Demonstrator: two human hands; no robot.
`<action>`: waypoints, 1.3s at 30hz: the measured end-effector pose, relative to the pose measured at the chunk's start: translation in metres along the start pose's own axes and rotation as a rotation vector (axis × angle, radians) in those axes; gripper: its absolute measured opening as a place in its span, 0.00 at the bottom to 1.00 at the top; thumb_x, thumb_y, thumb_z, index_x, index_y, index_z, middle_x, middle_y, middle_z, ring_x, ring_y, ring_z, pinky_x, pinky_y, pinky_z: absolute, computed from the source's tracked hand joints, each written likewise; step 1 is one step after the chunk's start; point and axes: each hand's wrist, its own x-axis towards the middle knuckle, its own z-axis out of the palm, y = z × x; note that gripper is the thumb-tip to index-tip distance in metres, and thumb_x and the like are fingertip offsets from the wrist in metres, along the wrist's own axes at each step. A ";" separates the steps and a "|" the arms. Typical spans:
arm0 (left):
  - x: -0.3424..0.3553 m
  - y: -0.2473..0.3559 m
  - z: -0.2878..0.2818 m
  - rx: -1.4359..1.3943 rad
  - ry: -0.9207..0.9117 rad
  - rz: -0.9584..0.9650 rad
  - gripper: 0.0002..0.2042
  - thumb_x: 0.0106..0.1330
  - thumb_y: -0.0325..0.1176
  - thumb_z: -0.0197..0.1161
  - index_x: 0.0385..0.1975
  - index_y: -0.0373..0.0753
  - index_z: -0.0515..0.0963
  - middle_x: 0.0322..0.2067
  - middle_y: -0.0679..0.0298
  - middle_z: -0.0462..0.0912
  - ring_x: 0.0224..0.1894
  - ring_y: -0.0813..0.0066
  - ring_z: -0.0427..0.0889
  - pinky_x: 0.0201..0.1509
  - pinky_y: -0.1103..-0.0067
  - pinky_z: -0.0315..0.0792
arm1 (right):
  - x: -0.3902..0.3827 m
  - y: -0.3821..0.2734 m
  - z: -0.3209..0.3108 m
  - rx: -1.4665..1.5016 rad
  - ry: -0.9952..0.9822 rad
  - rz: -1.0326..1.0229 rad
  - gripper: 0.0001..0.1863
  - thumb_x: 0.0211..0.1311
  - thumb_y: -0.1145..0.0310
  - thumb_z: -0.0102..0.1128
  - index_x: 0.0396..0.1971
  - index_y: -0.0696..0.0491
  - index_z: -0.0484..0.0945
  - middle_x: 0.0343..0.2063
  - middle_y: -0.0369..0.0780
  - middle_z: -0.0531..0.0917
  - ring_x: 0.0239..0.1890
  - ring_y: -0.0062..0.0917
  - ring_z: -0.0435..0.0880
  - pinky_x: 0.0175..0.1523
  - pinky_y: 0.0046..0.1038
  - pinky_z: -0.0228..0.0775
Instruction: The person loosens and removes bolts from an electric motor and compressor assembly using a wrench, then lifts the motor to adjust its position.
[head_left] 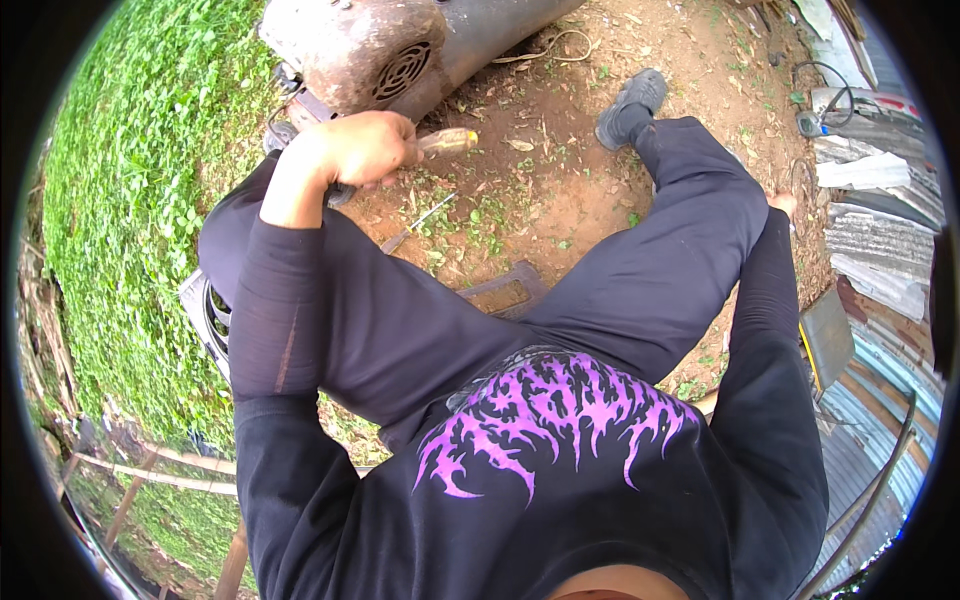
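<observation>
One amber tool handle (450, 141), screwdriver-style with a yellow butt, at 11 o'clock. Gripped in the left hand (362, 147), fingers curled round it, butt pointing to 3 o'clock; its shaft is hidden.

Right hand (783, 204) at 2 o'clock, on the outer side of the right knee, mostly hidden; cannot tell whether it is open or closed.

Just beyond the left hand, between 11 and 12: rust-stained machine housing (340, 50) with a round slotted vent (402, 70), joined to a grey cylinder (490, 38). Pale cable (563, 53) looped on the soil at 12 to 1.

Second screwdriver (394, 243) on the ground at 11, nearer centre, thin shaft pointing to 1, handle end beside the left thigh. Flat, rusty metal bracket (508, 288) at the centre, between the legs.

Dark grey shoe (636, 103) at 1 o'clock, on bare soil with dry leaves. Grass (130, 220) from 9 to 11. Pale-framed object with a black ring (210, 312) at 9, against the left thigh. Corrugated sheets (880, 245) stacked from 2 to 4.
</observation>
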 end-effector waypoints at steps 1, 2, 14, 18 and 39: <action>0.006 -0.002 0.002 0.065 0.016 0.026 0.14 0.70 0.42 0.54 0.33 0.35 0.75 0.20 0.66 0.78 0.23 0.75 0.79 0.29 0.75 0.72 | 0.008 0.005 0.009 0.022 0.001 0.006 0.23 0.58 0.67 0.58 0.54 0.58 0.76 0.45 0.54 0.81 0.46 0.37 0.83 0.51 0.35 0.73; 0.010 -0.005 0.003 0.138 0.029 0.044 0.14 0.70 0.41 0.55 0.33 0.35 0.76 0.20 0.64 0.78 0.23 0.72 0.80 0.30 0.74 0.72 | 0.015 0.012 0.021 0.060 -0.009 0.016 0.23 0.58 0.67 0.58 0.54 0.58 0.76 0.45 0.54 0.81 0.46 0.37 0.83 0.50 0.36 0.74; 0.031 0.008 0.018 0.475 -0.025 -0.048 0.16 0.67 0.38 0.53 0.41 0.29 0.76 0.39 0.40 0.81 0.47 0.43 0.79 0.51 0.60 0.71 | 0.028 0.025 0.017 -0.839 -0.152 -0.276 0.20 0.50 0.65 0.69 0.45 0.51 0.80 0.44 0.48 0.82 0.45 0.35 0.85 0.44 0.37 0.79; 0.043 0.007 0.021 0.408 -0.011 -0.009 0.16 0.67 0.38 0.53 0.40 0.29 0.77 0.39 0.40 0.81 0.47 0.43 0.79 0.52 0.60 0.71 | -0.044 -0.092 -0.110 -0.721 0.356 -0.606 0.11 0.48 0.68 0.70 0.34 0.46 0.85 0.37 0.40 0.87 0.39 0.31 0.87 0.41 0.32 0.79; 0.041 -0.018 0.031 0.330 0.072 -0.012 0.12 0.68 0.35 0.53 0.33 0.29 0.72 0.29 0.41 0.78 0.37 0.40 0.78 0.42 0.57 0.69 | -0.391 -0.126 0.255 -0.120 -0.779 -0.379 0.09 0.52 0.69 0.59 0.30 0.57 0.84 0.32 0.48 0.86 0.42 0.41 0.85 0.47 0.37 0.77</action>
